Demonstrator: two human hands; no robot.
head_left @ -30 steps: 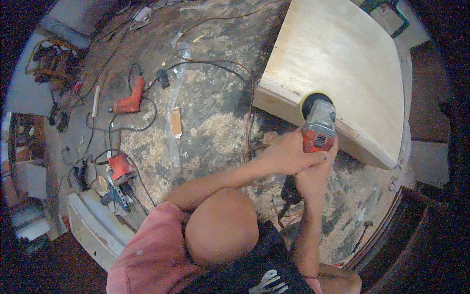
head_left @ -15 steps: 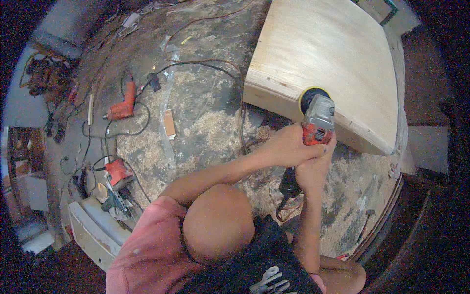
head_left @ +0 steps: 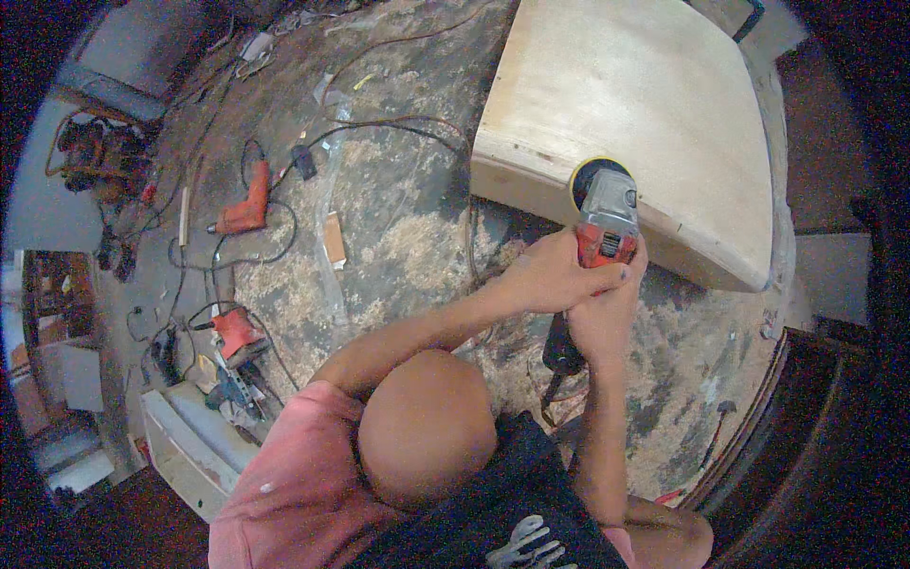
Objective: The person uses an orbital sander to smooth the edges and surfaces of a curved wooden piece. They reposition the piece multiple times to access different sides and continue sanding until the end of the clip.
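Both my hands grip a grey and red angle grinder (head_left: 609,207) with a black cord end below. My left hand (head_left: 548,272) closes round the left side of its body, just behind the grey head. My right hand (head_left: 607,318) wraps the rear part of the body; its thumb is near the left hand. The grinder's round, yellow-rimmed pad (head_left: 585,182) is at the near edge of a pale, curved wooden panel piece (head_left: 645,95). The pad's underside is hidden, so its exact contact cannot be seen.
Left on the dusty, sawdust-strewn floor (head_left: 398,247) lie an orange-red drill (head_left: 246,207), a red power tool (head_left: 237,334) and trailing cords. A cardboard scrap (head_left: 335,240) lies nearer the middle. A pale wooden box piece (head_left: 185,450) stands at lower left, a hammer (head_left: 718,427) at right.
The grinder and both hands have shifted slightly left and away from me along the panel's near edge. My grip looks the same. The whole view has shifted a little.
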